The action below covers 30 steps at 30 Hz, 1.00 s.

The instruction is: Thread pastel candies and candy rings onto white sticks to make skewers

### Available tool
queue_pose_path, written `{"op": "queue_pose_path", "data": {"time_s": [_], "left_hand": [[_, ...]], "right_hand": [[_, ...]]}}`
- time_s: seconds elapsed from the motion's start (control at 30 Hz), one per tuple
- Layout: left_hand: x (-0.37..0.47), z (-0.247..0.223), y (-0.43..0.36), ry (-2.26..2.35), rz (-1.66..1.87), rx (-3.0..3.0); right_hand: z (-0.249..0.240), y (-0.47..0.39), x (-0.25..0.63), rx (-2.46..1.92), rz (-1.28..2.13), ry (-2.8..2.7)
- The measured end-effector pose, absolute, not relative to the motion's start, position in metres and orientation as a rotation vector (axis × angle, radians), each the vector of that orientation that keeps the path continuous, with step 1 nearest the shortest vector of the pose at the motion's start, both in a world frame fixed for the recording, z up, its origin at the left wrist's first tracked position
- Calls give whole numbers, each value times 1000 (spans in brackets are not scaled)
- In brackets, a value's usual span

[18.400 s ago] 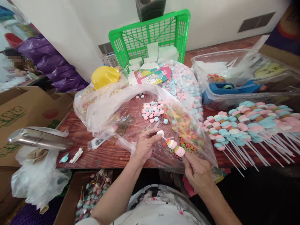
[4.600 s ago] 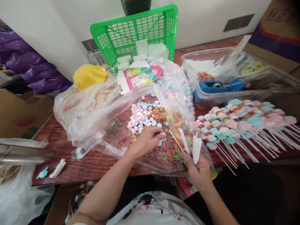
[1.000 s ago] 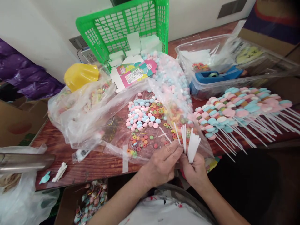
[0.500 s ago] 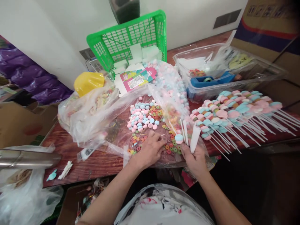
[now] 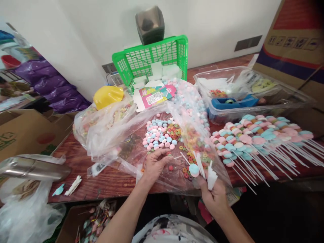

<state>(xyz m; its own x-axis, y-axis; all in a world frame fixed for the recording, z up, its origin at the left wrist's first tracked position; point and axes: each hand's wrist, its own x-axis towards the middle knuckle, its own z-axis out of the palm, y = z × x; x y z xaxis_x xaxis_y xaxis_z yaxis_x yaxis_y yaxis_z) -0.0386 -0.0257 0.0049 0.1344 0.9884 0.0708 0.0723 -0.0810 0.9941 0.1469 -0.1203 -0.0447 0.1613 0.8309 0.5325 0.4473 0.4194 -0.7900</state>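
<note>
My right hand (image 5: 214, 192) is closed around a bundle of white sticks (image 5: 212, 178). Between its thumb and fingers a blue and pink marshmallow (image 5: 194, 170) sits on a thin stick that points up and left. My left hand (image 5: 155, 167) hovers over the clear plastic sheet, thumb and forefinger pinched, with a thin white stick (image 5: 178, 157) at the fingertips. Under and around the hands lie colourful ring-shaped cereal pieces (image 5: 187, 172). Just beyond, loose pink and blue marshmallows (image 5: 159, 133) are heaped on the plastic. What the lower fingers of my right hand hold is hidden.
Finished marshmallow sticks (image 5: 260, 135) lie piled at the right. Behind them stands a clear bin (image 5: 227, 113) with a blue tape dispenser (image 5: 234, 102). A green basket (image 5: 186, 57) is at the back. A steel flask (image 5: 37, 168) lies at the left.
My left hand has lifted off the cereal rings, its fingers now pinched on the stick. My right hand has tilted its sticks slightly. The whole view has shifted upward.
</note>
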Motion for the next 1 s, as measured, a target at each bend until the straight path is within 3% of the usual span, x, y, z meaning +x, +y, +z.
{"op": "queue_pose_path", "data": {"time_s": [0.17,0.57,1.0], "left_hand": [[-47,15,-35,1041,1157,1204],[-54,16,-37,964,1383,1986],[-42,7,-40,1058,1412,1708]], "right_hand": [[-46,-124,142,-1187,360,-1606],[-36,-122,147,-1236,95,-1873],[-38,-125,145,-1351,338,-1748]]}}
